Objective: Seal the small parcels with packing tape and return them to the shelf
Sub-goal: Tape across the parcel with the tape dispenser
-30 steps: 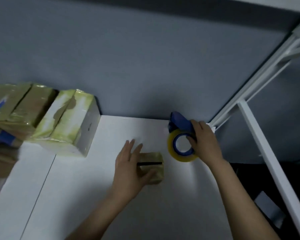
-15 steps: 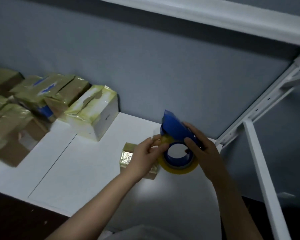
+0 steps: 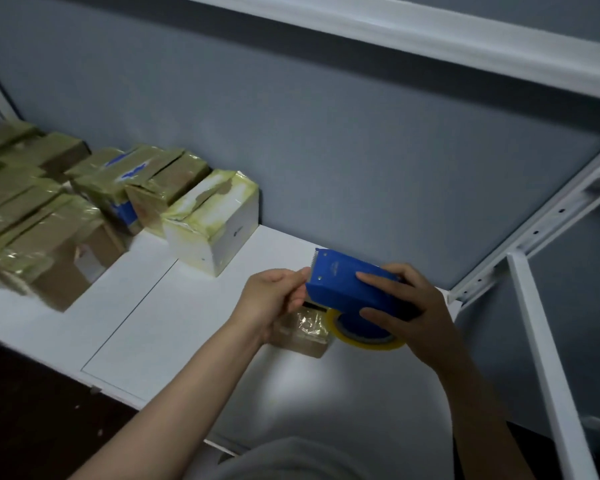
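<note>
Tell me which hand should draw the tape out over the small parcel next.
Left, probably. The left hand has its fingers at the toothed end of the tape dispenser, above the small parcel; the right hand is wrapped round the dispenser body, steadying it.

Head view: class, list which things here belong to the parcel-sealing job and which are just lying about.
In the job: dispenser, gripped by the right hand, left hand at its toothed end; tape roll; small parcel beneath them; shelf it rests on.
Lying about: white box; taped parcels at left; shelf post.
</note>
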